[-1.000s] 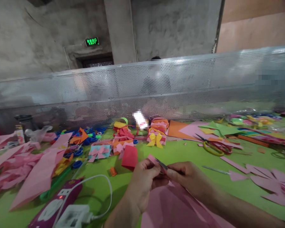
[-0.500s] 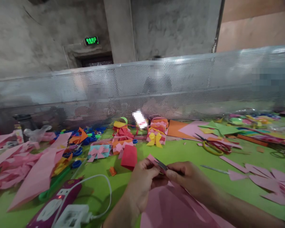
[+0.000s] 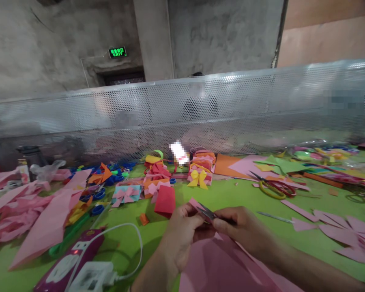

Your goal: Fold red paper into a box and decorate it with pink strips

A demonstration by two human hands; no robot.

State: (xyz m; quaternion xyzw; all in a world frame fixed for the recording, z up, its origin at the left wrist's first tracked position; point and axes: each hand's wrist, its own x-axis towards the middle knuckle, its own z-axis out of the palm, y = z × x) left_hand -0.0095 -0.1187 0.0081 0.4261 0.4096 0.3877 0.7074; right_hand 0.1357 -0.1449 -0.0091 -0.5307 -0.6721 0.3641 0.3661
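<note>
My left hand [image 3: 185,227] pinches a small folded piece of pink paper [image 3: 194,202] between thumb and fingers. Dark-bladed scissors [image 3: 206,211] lie across that paper, gripped by my right hand [image 3: 240,225], whose fingers hide the handles. Both hands are close together over the near middle of the table. Beneath them spreads a large sheet of pink paper [image 3: 222,263]. A red paper box [image 3: 165,200] stands just beyond my left hand, with a small orange paper scrap [image 3: 144,219] beside it.
Yellow-and-red scissors [image 3: 273,190] and pink petal cutouts [image 3: 346,231] lie to the right. Small paper bow boxes [image 3: 199,174] stand ahead, before a perforated metal screen [image 3: 246,113]. At left are pink paper strips [image 3: 51,215] and a purple power strip [image 3: 69,259] with a white cable.
The scissor blades have shifted slightly and now look a little more apart over the pink paper. Both hands stay in nearly the same place.
</note>
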